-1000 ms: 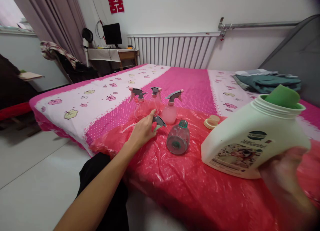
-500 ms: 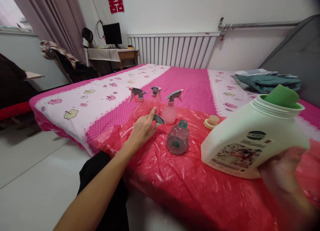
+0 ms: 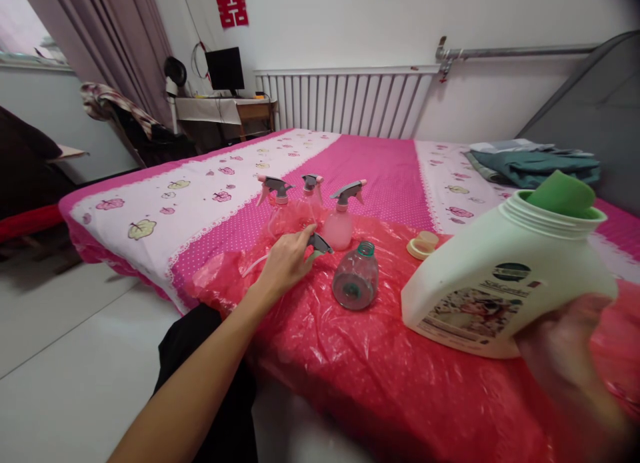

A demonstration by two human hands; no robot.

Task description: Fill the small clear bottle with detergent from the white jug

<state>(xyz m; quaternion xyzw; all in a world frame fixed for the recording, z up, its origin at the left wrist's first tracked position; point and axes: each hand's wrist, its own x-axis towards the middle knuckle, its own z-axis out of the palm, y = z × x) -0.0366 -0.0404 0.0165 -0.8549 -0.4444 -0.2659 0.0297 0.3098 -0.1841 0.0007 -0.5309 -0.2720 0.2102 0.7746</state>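
Observation:
My left hand (image 3: 287, 263) is closed around a grey trigger spray head (image 3: 320, 243), whose pale tube sticks out on the left side. Just right of it stands a clear spray bottle (image 3: 354, 284) with a green neck and no top, with some liquid low inside. My right hand (image 3: 565, 336) grips a large pale-green detergent jug (image 3: 500, 289), tilted to the left, its mouth uncapped and a green piece in the opening. Behind my left hand are three bottles with spray tops: a pink one (image 3: 339, 226) and two clearer ones (image 3: 280, 213) (image 3: 313, 199).
Red plastic sheeting (image 3: 350, 369) covers the near part of the bed (image 3: 375, 159). A beige cap (image 3: 423, 245) lies between the clear bottle and the jug. Folded clothes (image 3: 535, 164) lie at the right. A radiator (image 3: 345, 103) stands behind the bed, a desk with a monitor (image 3: 225, 69) at back left.
My left index finger, stretched out before, has drawn in toward the spray head. The jug in my right hand is almost unmoved.

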